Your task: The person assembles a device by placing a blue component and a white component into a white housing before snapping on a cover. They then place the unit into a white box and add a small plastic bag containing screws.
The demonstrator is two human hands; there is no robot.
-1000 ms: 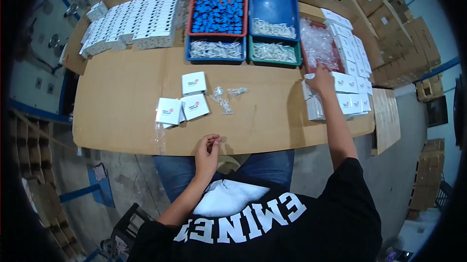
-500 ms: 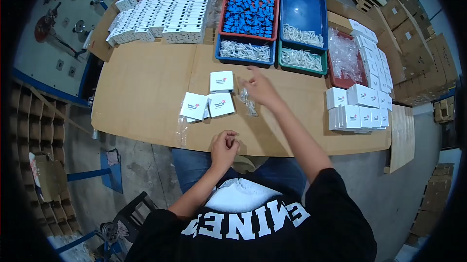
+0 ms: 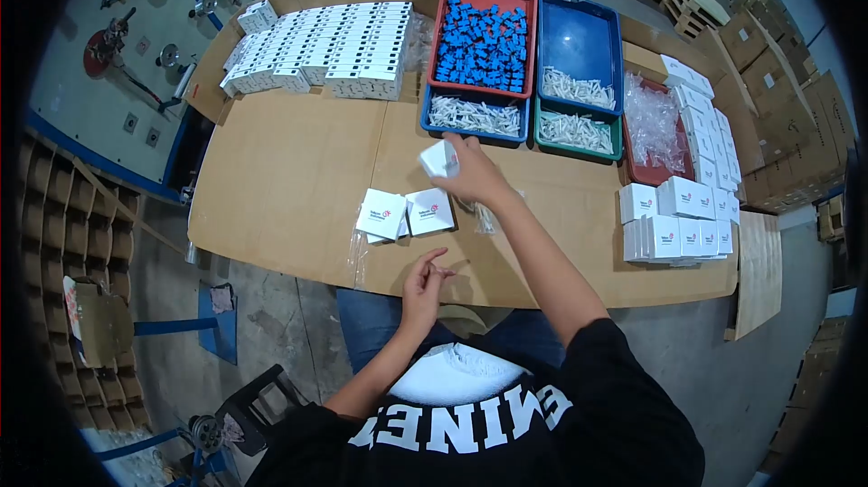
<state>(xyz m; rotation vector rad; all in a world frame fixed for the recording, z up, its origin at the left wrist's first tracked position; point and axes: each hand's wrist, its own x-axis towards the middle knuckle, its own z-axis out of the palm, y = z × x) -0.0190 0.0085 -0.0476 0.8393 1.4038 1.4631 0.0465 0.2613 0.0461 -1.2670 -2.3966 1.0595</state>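
My right hand (image 3: 475,174) holds a small white box (image 3: 439,160) above the cardboard surface, just below the blue tray of white pieces (image 3: 476,116). Near the front edge, my left hand (image 3: 423,285) is empty, its fingers apart. Between the hands and to the left lie white boxes with a red logo, one at the right (image 3: 429,211) and one at the left (image 3: 382,213) that overlaps another beneath it. Clear plastic bags (image 3: 486,218) lie partly hidden under my right forearm.
A red tray (image 3: 440,35) holds blue pieces. Beside it stand a blue tray (image 3: 579,21) and a green tray (image 3: 617,139) with white pieces. White boxes fill the back left (image 3: 362,48) and stand at the right (image 3: 692,198), near a red tray of plastic bags (image 3: 689,139).
My right hand has taken hold of the upper white box and lifted it off the cardboard. My left hand's fingers have spread. The whole view has shifted slightly.
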